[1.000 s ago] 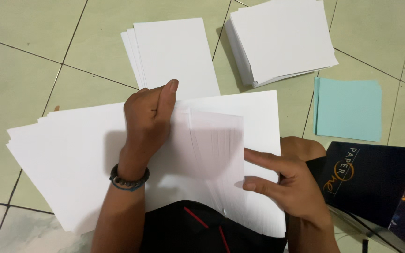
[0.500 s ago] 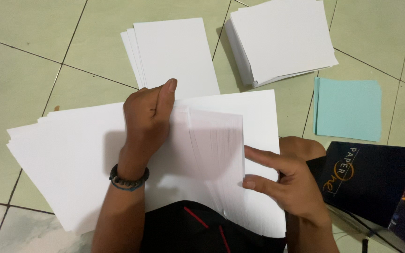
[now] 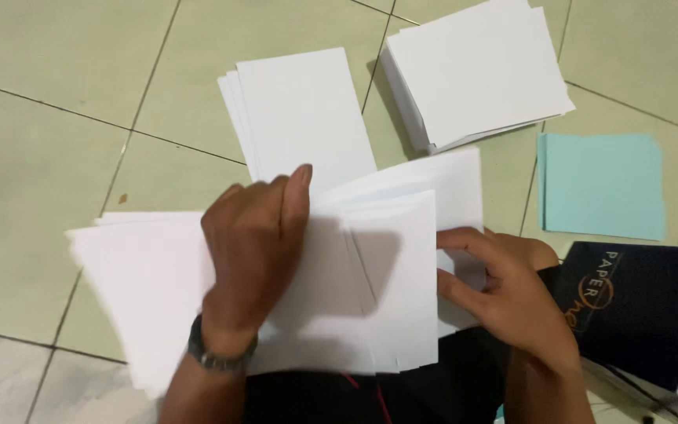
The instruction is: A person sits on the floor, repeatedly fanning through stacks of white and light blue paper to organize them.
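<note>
Two cut stacks [image 3: 476, 71] lie at twelve o'clock; my left hand [image 3: 253, 243] presses, my right hand [image 3: 504, 294] pinches the half-folded sheets [image 3: 390, 283].

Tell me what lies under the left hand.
Under the left hand lies a sheaf of white paper sheets, some folded over at the right, where the right hand holds them. Whatever lies beneath the sheets is hidden.

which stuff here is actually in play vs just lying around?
In play:
- left hand, pressing flat on the white sheet stack
- right hand, gripping the stack's folded-over right edge

Lying about:
- narrow white paper pile
- square white paper pile
- light blue sheet
- dark paper wrapper
</note>
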